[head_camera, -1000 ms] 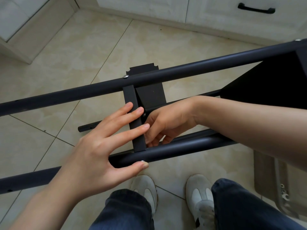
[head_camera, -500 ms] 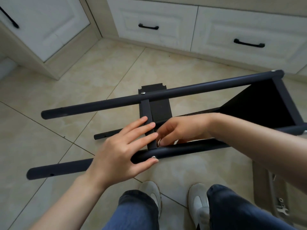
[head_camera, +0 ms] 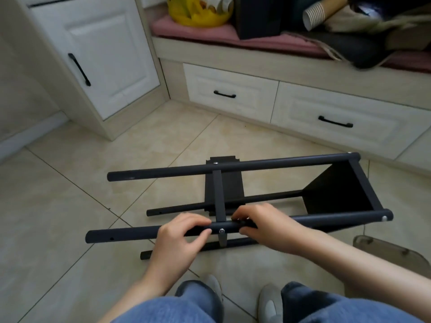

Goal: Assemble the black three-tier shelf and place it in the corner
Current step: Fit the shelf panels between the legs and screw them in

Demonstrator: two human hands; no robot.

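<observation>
Black shelf frame (head_camera: 233,167) lies on side on floor (head_camera: 70,206), before drawers (head_camera: 233,94), so joints are reachable. Left hand (head_camera: 179,238) fingers curl round near pole (head_camera: 130,233), steadying it beside screw (head_camera: 221,230). Right hand (head_camera: 263,224) fingers grip same pole past crossbar (head_camera: 219,197), likely seating joint.

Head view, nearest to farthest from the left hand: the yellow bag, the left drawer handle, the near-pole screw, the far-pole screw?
From the left hand, which grips the near pole:
1. Near-pole screw, just to its right.
2. Far-pole screw, straight beyond.
3. Left drawer handle, farther back.
4. Yellow bag, at the top, on the pink cushion.
</observation>
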